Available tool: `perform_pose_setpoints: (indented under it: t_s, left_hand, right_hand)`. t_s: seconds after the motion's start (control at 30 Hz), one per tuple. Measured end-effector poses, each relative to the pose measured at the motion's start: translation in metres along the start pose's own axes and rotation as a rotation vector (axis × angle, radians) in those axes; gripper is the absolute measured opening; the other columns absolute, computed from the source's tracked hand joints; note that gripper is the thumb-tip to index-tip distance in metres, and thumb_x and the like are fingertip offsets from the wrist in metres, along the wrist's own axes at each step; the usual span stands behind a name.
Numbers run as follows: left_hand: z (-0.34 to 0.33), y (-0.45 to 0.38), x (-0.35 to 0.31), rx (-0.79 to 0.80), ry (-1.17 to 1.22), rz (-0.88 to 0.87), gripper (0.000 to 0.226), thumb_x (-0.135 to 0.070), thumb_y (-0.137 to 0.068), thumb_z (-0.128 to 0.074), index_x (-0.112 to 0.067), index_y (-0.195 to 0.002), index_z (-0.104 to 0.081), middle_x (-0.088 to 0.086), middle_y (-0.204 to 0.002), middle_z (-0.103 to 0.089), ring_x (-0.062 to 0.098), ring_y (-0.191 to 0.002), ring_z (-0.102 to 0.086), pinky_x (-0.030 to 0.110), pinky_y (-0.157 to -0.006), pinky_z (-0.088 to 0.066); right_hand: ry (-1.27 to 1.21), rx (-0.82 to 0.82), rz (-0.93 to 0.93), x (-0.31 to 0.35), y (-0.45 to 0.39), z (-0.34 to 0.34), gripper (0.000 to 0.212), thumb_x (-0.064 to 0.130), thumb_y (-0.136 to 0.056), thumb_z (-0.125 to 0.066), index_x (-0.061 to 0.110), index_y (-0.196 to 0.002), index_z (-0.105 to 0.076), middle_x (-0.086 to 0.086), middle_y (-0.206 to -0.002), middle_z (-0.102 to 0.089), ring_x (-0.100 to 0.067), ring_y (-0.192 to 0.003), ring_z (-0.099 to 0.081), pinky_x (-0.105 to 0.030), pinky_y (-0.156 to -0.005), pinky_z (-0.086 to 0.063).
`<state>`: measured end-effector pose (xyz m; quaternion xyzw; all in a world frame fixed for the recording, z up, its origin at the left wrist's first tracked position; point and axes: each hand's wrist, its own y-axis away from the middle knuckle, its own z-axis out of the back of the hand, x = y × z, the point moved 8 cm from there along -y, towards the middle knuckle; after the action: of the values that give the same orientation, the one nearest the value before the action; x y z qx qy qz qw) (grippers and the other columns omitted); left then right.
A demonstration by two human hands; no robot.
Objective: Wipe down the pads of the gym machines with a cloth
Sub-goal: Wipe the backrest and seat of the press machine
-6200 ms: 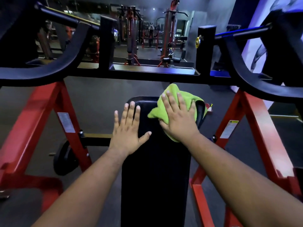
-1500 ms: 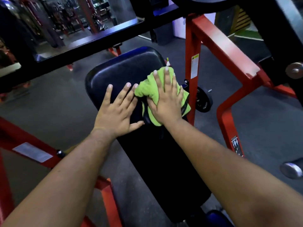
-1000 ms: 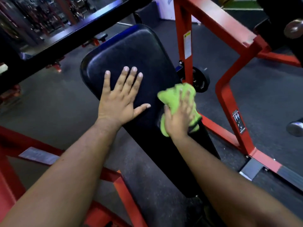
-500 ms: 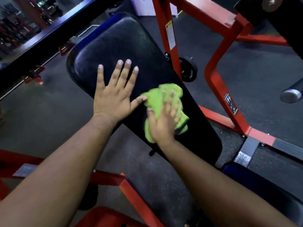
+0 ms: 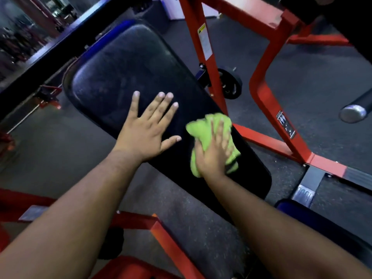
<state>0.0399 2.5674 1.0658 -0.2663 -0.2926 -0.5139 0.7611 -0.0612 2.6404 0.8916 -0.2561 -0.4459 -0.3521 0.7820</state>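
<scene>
A right hand (image 5: 213, 156), fingers flat, presses a bunched green cloth (image 5: 216, 137) (soft, light, likely best palmed) near the black pad (image 5: 128, 65)'s right edge; the left hand (image 5: 148, 129) rests spread beside it.

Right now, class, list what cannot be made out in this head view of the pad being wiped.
- Right hand and green cloth: motion-blurred; the grip is unclear.
- Pad under cloth and left hand: covered.
- Warning label on the red frame: too small to read.
- Metal bar end: cut off by the right edge.
</scene>
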Motion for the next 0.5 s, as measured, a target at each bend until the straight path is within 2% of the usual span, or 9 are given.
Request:
perform_pose_setpoints:
  t_s: [0.1,0.17,0.2,0.27,0.37,0.43,0.5]
  left_hand:
    - [-0.004,-0.016,0.006,0.055,0.004,0.033,0.093,-0.075,-0.097,-0.015,-0.011,-0.163,-0.013,0.008,-0.172,-0.008,0.02,-0.159,-0.004,0.065,-0.12,0.011]
    - [-0.008,-0.017,0.001,0.082,-0.035,0.021,0.094,-0.077,-0.096,-0.012,-0.012,-0.164,-0.008,0.008,-0.172,-0.003,0.02,-0.159,0.001,0.069,-0.12,0.007]
    - [-0.012,-0.018,-0.004,0.087,-0.052,-0.001,0.093,-0.076,-0.096,-0.011,-0.014,-0.164,-0.007,0.008,-0.172,-0.001,0.021,-0.159,0.003,0.07,-0.12,0.006]
    - [-0.015,-0.019,-0.008,0.101,-0.082,-0.033,0.09,-0.075,-0.096,-0.009,-0.017,-0.164,-0.006,0.009,-0.172,0.001,0.022,-0.159,0.005,0.07,-0.12,0.004]
    - [-0.017,-0.021,-0.009,0.11,-0.086,-0.042,0.089,-0.074,-0.095,-0.007,-0.018,-0.164,-0.007,0.009,-0.172,0.001,0.023,-0.159,0.005,0.07,-0.12,0.004]
    - [-0.017,-0.021,-0.009,0.124,-0.095,-0.04,0.088,-0.073,-0.096,-0.008,-0.017,-0.164,-0.007,0.009,-0.172,0.001,0.023,-0.159,0.006,0.071,-0.12,0.005]
    - [-0.016,-0.022,-0.012,0.137,-0.095,-0.062,0.086,-0.071,-0.096,-0.009,-0.017,-0.164,-0.008,0.009,-0.172,0.002,0.023,-0.159,0.006,0.071,-0.119,0.007]
  right_hand:
    - [0.05,0.045,0.219,0.068,-0.053,0.012,0.078,0.065,-0.095,-0.038,0.044,-0.161,-0.004,0.012,-0.171,0.007,-0.03,-0.158,0.005,-0.069,-0.117,-0.009]
    - [0.089,0.05,0.358,0.059,-0.055,0.018,0.079,0.066,-0.095,-0.041,0.042,-0.162,-0.006,0.012,-0.171,0.006,-0.028,-0.158,0.002,-0.068,-0.119,-0.01]
    - [0.094,0.04,0.36,0.035,-0.05,0.017,0.08,0.064,-0.093,-0.043,0.042,-0.162,-0.008,0.011,-0.172,0.001,-0.026,-0.158,-0.004,-0.066,-0.119,-0.014]
    - [0.028,0.01,0.203,-0.039,-0.033,0.017,0.085,0.061,-0.087,-0.047,0.043,-0.16,-0.007,0.006,-0.171,-0.014,-0.028,-0.153,-0.022,-0.061,-0.119,-0.021]
    - [-0.134,-0.004,-0.26,-0.156,0.004,0.022,0.096,0.065,-0.08,-0.043,0.031,-0.163,-0.009,-0.006,-0.167,-0.027,-0.034,-0.148,-0.031,-0.053,-0.122,-0.019]
    - [-0.142,-0.008,-0.451,-0.178,0.015,0.021,0.101,0.07,-0.076,-0.037,0.028,-0.164,-0.009,-0.009,-0.167,-0.024,-0.035,-0.151,-0.026,-0.055,-0.123,-0.015]
    - [-0.108,-0.03,-0.442,-0.148,0.008,0.021,0.102,0.074,-0.076,-0.03,0.027,-0.163,-0.008,-0.008,-0.17,-0.018,-0.036,-0.155,-0.017,-0.059,-0.122,-0.014]
